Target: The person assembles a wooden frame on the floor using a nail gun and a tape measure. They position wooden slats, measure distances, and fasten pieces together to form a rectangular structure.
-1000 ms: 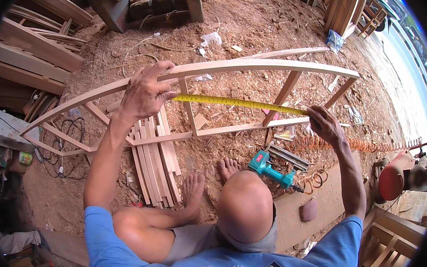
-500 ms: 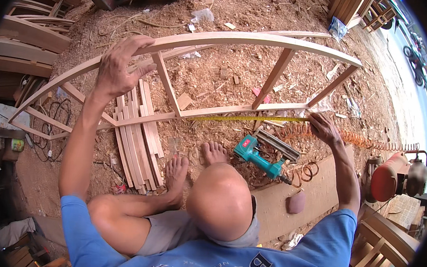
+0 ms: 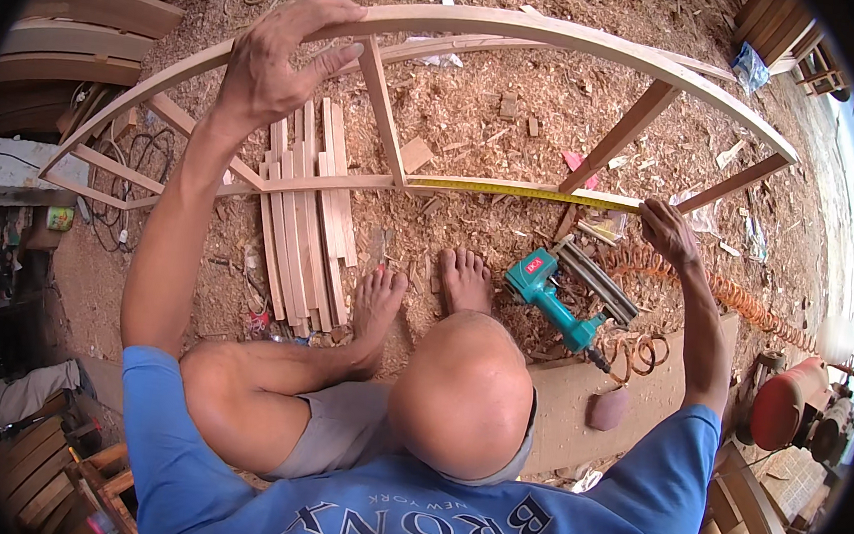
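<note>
A bow-shaped wooden frame [image 3: 566,34], with a curved upper rail and several crosspieces, stretches across the view in front of me. My left hand [image 3: 277,66] grips its upper rail left of the middle, fingers over the wood and thumb pointing aside. A yellow tape measure [image 3: 523,191] runs straight along the lower rail, from one crosspiece toward the right. At the tape's right end, my right hand [image 3: 670,236] is closed on it, close against the rail. Whatever lies inside that hand is hidden.
A teal nail gun [image 3: 550,299] lies right of my feet, joined to a coiled orange hose [image 3: 745,307]. Wooden strips [image 3: 284,231] lie on the shavings-covered floor. Curved boards [image 3: 93,47] are stacked at far left. A red-and-grey tool [image 3: 787,406] is at right.
The view has shifted, so the floor and frame sit differently in it. The tape, which sat just below the lower rail, now lies against it. Both hands keep their holds.
</note>
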Action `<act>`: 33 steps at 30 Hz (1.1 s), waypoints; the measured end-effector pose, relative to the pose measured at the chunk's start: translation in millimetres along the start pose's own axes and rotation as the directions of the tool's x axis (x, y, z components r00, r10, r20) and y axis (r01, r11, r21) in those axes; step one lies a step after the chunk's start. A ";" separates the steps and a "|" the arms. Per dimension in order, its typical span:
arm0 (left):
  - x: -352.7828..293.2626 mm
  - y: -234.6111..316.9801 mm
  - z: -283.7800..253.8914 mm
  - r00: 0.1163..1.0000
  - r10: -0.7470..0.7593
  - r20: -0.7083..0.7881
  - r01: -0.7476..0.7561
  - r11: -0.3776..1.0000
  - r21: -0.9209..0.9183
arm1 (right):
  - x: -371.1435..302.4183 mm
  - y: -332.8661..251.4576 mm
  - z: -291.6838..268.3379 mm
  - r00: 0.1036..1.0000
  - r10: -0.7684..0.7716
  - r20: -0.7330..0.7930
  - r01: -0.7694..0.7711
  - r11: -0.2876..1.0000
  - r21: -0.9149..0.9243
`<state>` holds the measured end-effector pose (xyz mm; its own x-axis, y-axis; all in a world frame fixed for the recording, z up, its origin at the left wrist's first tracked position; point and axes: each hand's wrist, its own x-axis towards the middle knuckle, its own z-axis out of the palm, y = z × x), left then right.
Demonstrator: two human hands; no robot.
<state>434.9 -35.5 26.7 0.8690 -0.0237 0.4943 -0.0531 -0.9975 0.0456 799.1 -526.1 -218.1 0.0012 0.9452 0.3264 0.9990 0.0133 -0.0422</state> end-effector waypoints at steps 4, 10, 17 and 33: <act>2.9 -12.1 6.5 0.999 -0.042 0.009 0.042 0.995 -0.086 | 2.6 5.5 9.7 1.000 0.014 0.011 -0.014 1.000 0.024; 5.4 -19.0 8.3 0.995 -0.094 0.022 0.096 0.991 -0.090 | 13.1 17.6 23.5 1.000 -0.022 -0.002 0.023 0.999 0.041; 10.2 -20.4 15.0 0.996 -0.087 -0.014 0.084 0.983 -0.161 | 1.3 20.2 36.7 1.000 0.002 0.010 -0.003 0.999 0.041; 14.3 -10.8 7.7 0.991 -0.121 0.050 0.130 0.961 -0.246 | -7.9 -6.2 68.5 0.967 0.219 0.132 -0.219 0.976 -0.011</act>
<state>451.7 -25.6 26.6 0.8925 0.0943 0.4412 -0.0591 -0.9451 0.3215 789.8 -511.3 -285.1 0.2137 0.9598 0.1817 0.9749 -0.1976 -0.1027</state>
